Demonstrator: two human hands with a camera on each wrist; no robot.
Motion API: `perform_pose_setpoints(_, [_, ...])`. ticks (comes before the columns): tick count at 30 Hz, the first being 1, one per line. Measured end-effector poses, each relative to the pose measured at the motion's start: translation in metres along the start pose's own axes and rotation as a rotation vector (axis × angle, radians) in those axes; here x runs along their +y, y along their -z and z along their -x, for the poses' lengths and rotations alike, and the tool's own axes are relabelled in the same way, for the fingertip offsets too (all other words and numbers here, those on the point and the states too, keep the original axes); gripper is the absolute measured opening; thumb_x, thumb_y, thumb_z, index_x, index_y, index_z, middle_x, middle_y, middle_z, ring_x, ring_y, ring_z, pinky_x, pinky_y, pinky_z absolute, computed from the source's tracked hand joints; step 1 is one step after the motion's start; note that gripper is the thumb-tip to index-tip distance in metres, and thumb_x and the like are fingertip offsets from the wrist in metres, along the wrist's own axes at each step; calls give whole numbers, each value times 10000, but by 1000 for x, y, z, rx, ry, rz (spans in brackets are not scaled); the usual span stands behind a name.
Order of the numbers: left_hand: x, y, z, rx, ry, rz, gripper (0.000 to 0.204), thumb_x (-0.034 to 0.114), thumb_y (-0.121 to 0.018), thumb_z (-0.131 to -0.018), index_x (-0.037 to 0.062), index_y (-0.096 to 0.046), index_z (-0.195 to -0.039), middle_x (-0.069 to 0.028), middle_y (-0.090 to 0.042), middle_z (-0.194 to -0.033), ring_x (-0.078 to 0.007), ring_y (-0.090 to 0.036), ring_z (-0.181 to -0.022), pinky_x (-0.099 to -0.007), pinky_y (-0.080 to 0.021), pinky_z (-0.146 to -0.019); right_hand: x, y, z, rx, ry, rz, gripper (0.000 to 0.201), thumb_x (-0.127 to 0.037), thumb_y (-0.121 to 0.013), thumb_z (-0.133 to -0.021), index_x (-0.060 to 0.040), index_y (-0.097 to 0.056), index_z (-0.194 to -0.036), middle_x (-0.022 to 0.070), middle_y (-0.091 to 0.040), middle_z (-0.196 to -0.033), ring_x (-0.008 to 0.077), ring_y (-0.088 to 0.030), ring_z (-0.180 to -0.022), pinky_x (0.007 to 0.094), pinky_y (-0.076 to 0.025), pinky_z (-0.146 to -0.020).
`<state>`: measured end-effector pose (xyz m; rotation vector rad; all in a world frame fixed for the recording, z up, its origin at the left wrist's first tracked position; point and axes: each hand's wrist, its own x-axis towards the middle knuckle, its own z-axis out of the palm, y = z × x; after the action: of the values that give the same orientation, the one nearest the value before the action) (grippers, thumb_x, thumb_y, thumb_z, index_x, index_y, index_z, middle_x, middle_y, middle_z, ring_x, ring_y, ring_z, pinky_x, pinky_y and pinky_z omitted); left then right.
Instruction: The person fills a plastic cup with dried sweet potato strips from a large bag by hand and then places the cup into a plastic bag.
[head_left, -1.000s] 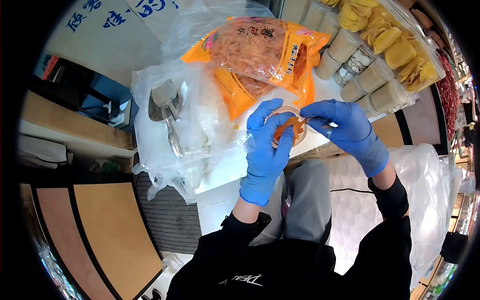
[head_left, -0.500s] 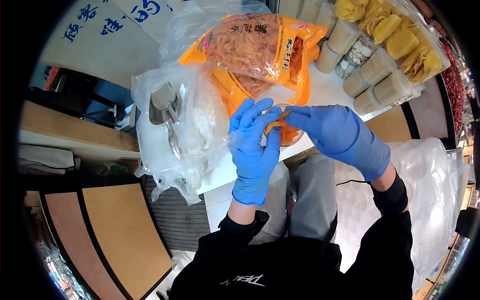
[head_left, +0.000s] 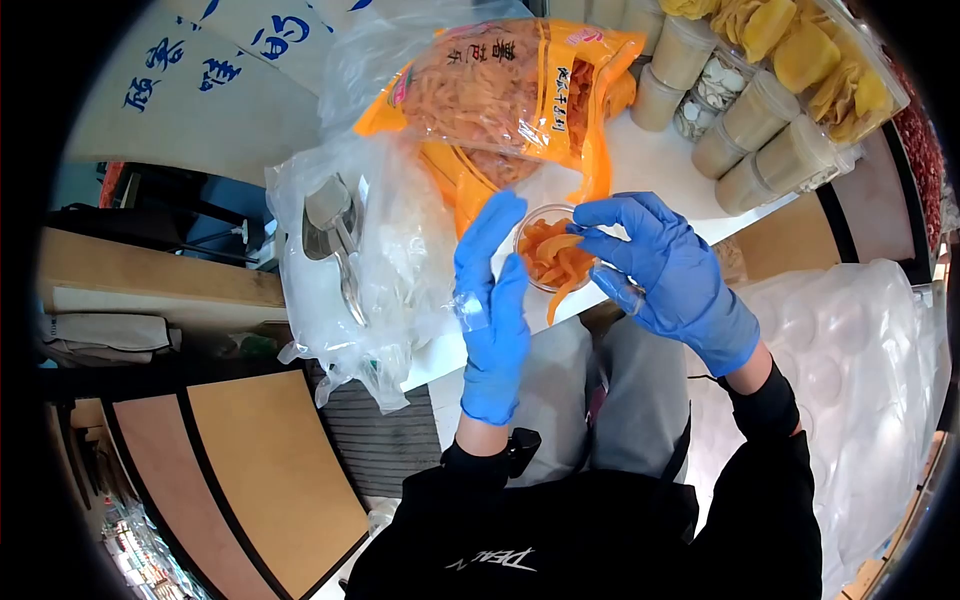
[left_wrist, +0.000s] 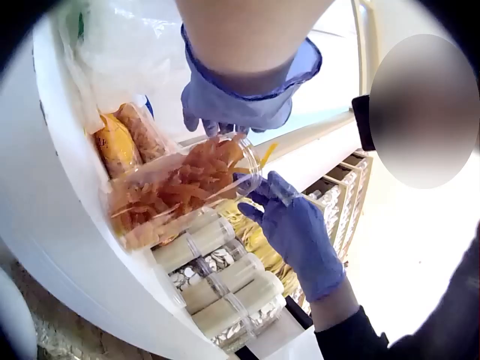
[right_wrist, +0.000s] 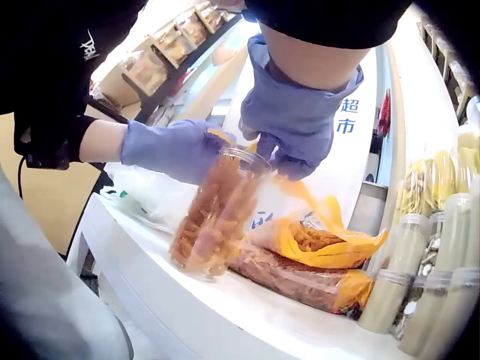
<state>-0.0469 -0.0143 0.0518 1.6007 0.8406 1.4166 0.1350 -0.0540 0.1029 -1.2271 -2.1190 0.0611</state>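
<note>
A clear plastic jar (head_left: 521,262) full of orange dried fruit strips (head_left: 548,248) stands upright on the white table. One strip (head_left: 557,303) hangs out over its rim on the near side. To the left of the jar is my blue-gloved left hand (head_left: 492,310), its fingers straight and a piece of clear tape stuck on the glove. My right hand (head_left: 665,275), gloved too, has its fingertips at the right of the rim, with the thumb apart and nothing held between. In the right wrist view the tall jar (right_wrist: 217,210) shows strips packed up to its mouth.
Behind the jar lie orange bags of dried strips (head_left: 480,100), the upper one torn open. At left, metal scoops (head_left: 330,215) rest on clear plastic bags (head_left: 390,290). Filled jars (head_left: 760,110) and a tub of yellow slices (head_left: 850,90) stand at right.
Both hands were together over the jar's mouth with an orange strip between the fingers. They have let it go and parted, the left straightening its fingers; the strip hangs over the rim.
</note>
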Motion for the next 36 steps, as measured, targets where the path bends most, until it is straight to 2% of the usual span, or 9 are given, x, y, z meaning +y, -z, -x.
perform_pose_setpoints(2, [-4, 1, 13, 64, 5, 62, 434, 51, -513, -790, 24, -554, -1221, -160, -525, -1259, -311, -460, -1212, -394, -350, -1030, 2, -3, 5, 49, -96, -76, 275, -49, -642, -758, -57, -589, -1028, 84, -613, -1052, 285, -603, -928, 356, -499, -773])
perform_pose_setpoints(5, [4, 6, 20, -61, -254, -156, 457, 22, -494, -762, 22, -557, -1215, -173, -533, -1243, -327, -481, -1187, -411, -345, -1031, 4, -7, 13, 130, -271, -335, 254, -46, -629, -795, -49, -593, -1046, 95, -630, -1059, 288, -612, -960, 346, -495, -825])
perform_pose_setpoints(9, [9, 0, 6, -175, -433, -483, 368, 50, -695, -702, 111, -674, -1064, -72, -623, -1139, -262, -547, -1095, -401, -359, -1008, 5, -8, 24, 266, -344, -453, 269, -58, -607, -848, -38, -576, -1114, 104, -645, -1076, 259, -622, -1009, 322, -474, -887])
perform_pose_setpoints(14, [16, -8, -23, -250, -249, -550, 187, 44, -698, -719, 110, -724, -891, -28, -704, -926, -234, -566, -1003, -368, -395, -965, 11, -12, 49, 378, -490, -661, 239, -35, -570, -881, -18, -584, -1119, 76, -634, -1135, 168, -598, -1050, 286, -455, -902])
perform_pose_setpoints(18, [30, -10, -26, -353, -104, -777, 168, 76, -653, -764, 111, -724, -912, -49, -702, -964, -306, -561, -1017, -370, -392, -971, 17, -15, 66, 418, -463, -663, 227, -62, -605, -867, -32, -609, -1092, 75, -643, -1089, 157, -611, -1003, 284, -472, -873])
perform_pose_setpoints(22, [36, -14, -31, -459, -86, -945, 190, 92, -638, -774, 120, -717, -945, -47, -698, -955, -334, -546, -1060, -397, -397, -952, 5, -6, 71, 170, -484, -591, 316, -35, -677, -771, -52, -634, -1084, 71, -646, -1121, 204, -616, -991, 296, -472, -887])
perform_pose_setpoints(28, [26, -17, -20, -310, -29, -710, 187, 54, -614, -798, 80, -701, -961, -39, -683, -1000, -298, -512, -1115, -403, -359, -1000, 20, -10, 95, 439, -519, -681, 253, -8, -625, -811, -38, -630, -1062, 96, -639, -1120, 203, -608, -1027, 305, -467, -905])
perform_pose_setpoints(32, [20, -18, -12, -200, -211, -580, 226, -2, -610, -801, 63, -674, -1008, -58, -666, -1049, -289, -433, -1205, -403, -312, -1050, 35, -18, 127, 593, -596, -770, 209, 26, -540, -870, -17, -608, -1063, 124, -609, -1154, 201, -586, -1070, 313, -463, -925])
perform_pose_setpoints(36, [41, -28, -6, -297, -394, -646, 283, -29, -691, -709, 85, -689, -969, -39, -648, -1094, -239, -436, -1218, -405, -302, -1055, 40, -27, 145, 627, -635, -813, 204, 22, -491, -905, -7, -595, -1078, 132, -599, -1170, 202, -575, -1095, 322, -456, -955])
